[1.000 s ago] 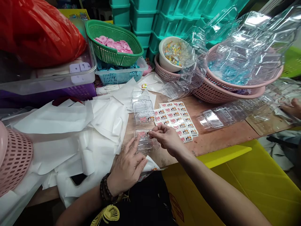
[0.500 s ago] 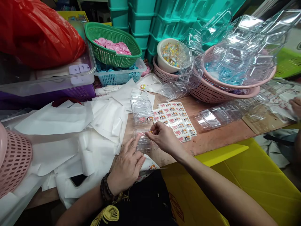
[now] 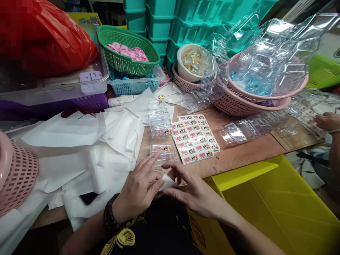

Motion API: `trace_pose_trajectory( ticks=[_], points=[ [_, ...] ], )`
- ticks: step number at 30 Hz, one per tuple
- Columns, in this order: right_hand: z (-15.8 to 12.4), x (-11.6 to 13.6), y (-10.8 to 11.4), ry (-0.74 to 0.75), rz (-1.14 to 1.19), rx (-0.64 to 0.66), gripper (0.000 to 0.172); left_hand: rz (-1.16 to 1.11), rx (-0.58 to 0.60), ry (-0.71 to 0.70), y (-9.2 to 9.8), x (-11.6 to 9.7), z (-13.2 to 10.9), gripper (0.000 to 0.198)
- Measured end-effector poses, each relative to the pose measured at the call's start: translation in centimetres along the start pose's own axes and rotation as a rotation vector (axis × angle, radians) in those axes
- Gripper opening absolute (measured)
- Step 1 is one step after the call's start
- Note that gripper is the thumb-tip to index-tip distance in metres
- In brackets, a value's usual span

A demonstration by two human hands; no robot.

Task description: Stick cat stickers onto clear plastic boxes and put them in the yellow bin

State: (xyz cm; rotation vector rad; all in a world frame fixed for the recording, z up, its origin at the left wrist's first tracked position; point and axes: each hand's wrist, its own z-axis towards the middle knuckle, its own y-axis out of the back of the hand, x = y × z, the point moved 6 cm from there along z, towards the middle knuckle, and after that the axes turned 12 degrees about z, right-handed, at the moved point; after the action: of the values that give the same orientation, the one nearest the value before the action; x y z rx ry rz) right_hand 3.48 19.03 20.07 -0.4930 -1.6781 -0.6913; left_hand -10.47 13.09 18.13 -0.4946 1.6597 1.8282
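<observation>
Here the left hand [image 3: 140, 187] lies flat, grip wide, fingertips at the labelled clear box [image 3: 163, 153] on the surface [image 3: 239, 154]. The right hand [image 3: 192, 193] touches a paper slip [image 3: 168, 182]; whether its grip pinches it, I cannot tell.

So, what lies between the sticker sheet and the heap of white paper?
In the head view, a column of small clear boxes stands there on the wooden table, the two nearest bearing stickers.

Stacked teal crates [image 3: 159, 21] stand behind the worn wooden table [image 3: 239, 152].
</observation>
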Motion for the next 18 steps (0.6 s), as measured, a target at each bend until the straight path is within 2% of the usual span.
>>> trace_pose_trajectory(
  ticks=[2, 5, 8, 10, 12, 14, 18],
  points=[
    [-0.7, -1.0, -0.2, -0.039, 0.249, -0.084, 0.040, -0.117, 0.017, 0.103, 0.4, 0.7, -0.3, 0.018],
    [-1.3, -2.3, 0.5, -0.047, 0.521, -0.227, 0.051, -0.305, 0.053, 0.332, 0.3, 2.4, -1.4, 0.039],
    [-1.8, -2.1, 0.8, -0.039, 0.491, -0.185, 0.056, -0.401, 0.054, 0.428, 0.5, 3.2, -2.3, 0.025],
    [-2.1, -1.2, 0.8, -0.016, 0.330, -0.140, 0.050, -0.413, 0.105, 0.400, 0.5, 2.8, -2.4, 0.019],
    [-2.2, -0.3, 0.6, -0.015, 0.183, -0.122, 0.032, -0.425, 0.168, 0.329, 0.5, 1.9, -2.2, 0.016],
    [-2.1, -0.4, 0.2, -0.109, 0.171, -0.084, 0.021, -0.432, 0.182, 0.217, 0.8, 0.9, -1.8, 0.014],
    [-1.9, -2.2, -1.3, -0.445, 0.483, 0.047, 0.039, -0.413, 0.084, 0.009, 1.4, -0.8, -1.4, 0.015]
  ],
)
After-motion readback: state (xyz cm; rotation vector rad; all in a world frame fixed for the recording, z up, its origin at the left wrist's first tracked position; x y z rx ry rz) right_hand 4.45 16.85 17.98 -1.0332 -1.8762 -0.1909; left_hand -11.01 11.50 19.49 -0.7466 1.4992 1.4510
